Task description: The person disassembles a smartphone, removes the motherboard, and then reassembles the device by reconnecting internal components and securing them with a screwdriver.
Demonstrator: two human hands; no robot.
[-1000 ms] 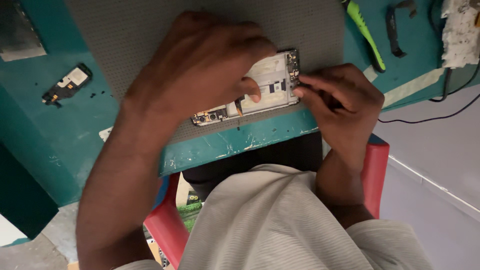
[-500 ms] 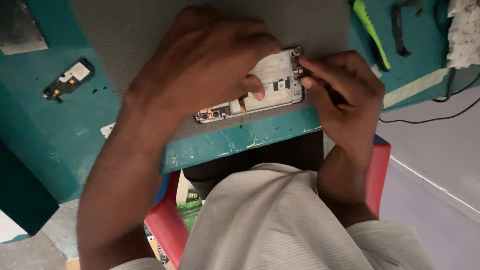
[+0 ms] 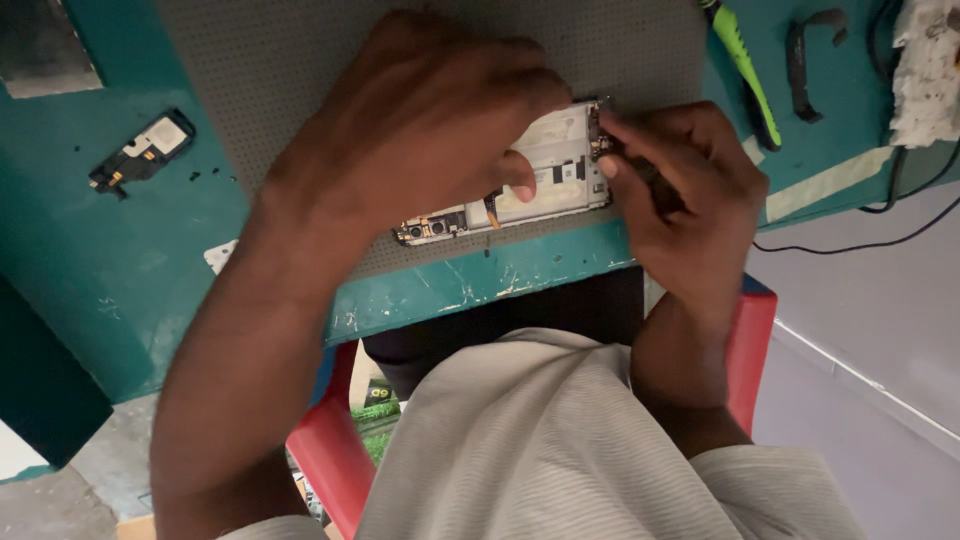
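An opened phone (image 3: 545, 170), its white inner frame and circuit parts showing, lies on a grey perforated mat (image 3: 300, 80) near the table's front edge. My left hand (image 3: 420, 120) covers most of the phone and presses it down, thumb on the white frame. My right hand (image 3: 680, 180) is at the phone's right end, fingers pinched on a small dark part or thin tool there; which of the two it is cannot be made out.
A teal worktable (image 3: 130, 260) carries a loose small phone component (image 3: 140, 150) at left, a green-handled tool (image 3: 740, 60), a dark curved strap (image 3: 805, 60) and a white cloth (image 3: 925, 70) at right. Black cables (image 3: 880, 215) trail off the right edge. A red chair (image 3: 750, 340) is under me.
My right hand has shifted slightly up along the phone's right end. The left hand keeps pressing the phone; the view has moved a little.
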